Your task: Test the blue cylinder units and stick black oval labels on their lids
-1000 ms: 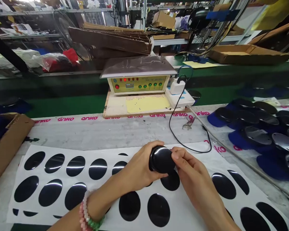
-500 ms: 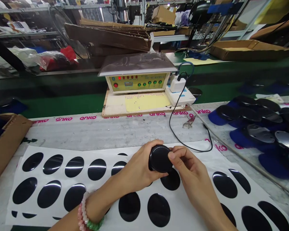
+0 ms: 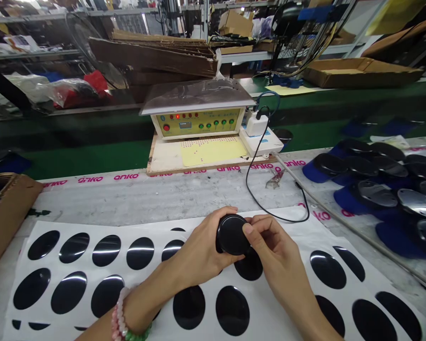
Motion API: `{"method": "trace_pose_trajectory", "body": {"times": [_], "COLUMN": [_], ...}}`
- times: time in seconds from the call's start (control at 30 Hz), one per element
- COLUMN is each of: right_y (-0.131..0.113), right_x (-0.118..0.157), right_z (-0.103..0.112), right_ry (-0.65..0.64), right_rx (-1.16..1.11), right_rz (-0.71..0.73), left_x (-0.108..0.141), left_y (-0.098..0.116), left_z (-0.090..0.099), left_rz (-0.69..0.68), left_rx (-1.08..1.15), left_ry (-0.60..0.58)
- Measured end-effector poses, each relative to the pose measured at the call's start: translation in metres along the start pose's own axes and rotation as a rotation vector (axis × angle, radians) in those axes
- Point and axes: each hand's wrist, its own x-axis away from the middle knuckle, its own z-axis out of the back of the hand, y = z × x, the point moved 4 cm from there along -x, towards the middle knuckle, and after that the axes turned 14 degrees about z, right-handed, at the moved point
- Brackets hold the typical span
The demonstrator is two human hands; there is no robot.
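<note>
A round, glossy black piece with a raised rim (image 3: 232,235) is held up over the white sheets. My left hand (image 3: 208,246) is wrapped round it from the left, thumb below and fingers above. At its right edge, the thumb and bent fingers of my right hand (image 3: 270,241) pinch close together; whether a thin film lies between them I cannot make out. Beneath both hands lies a white sheet (image 3: 270,303) bearing flat black discs, such as one black disc (image 3: 233,310). Another white sheet of black discs (image 3: 88,232) spreads to the left.
Behind stands a control box (image 3: 199,122) with lit lights, a power strip (image 3: 262,142) and a black cable (image 3: 246,182). At right are several black-topped blue pieces (image 3: 372,194) and a grey cord (image 3: 326,213). A cardboard box (image 3: 16,213) sits at the left edge.
The view has shifted slightly. Both hands keep nearly the same hold on the round black piece, with the right thumb still at its edge.
</note>
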Motion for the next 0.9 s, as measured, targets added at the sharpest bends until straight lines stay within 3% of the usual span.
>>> {"method": "trace_pose_trajectory", "body": {"times": [0.47, 0.77, 0.9], "right_y": [0.0007, 0.0019, -0.0031], "right_x": [-0.0005, -0.0042, -0.0025], "right_z": [-0.0011, 0.0062, 0.0023], "right_ry": [-0.01, -0.022, -0.125], "right_rx": [0.004, -0.015, 0.252], "right_rz": [-0.004, -0.064, -0.06], "left_x": [0.0007, 0.0018, 0.0018], "left_y": [0.0025, -0.0019, -0.0023], "left_z": [0.0002, -0.0019, -0.0032], "left_rz": [-0.018, 0.048, 0.013], "left_rx": [-0.014, -0.02, -0.002], "left_ry": [-0.004, 0.001, -0.002]}}
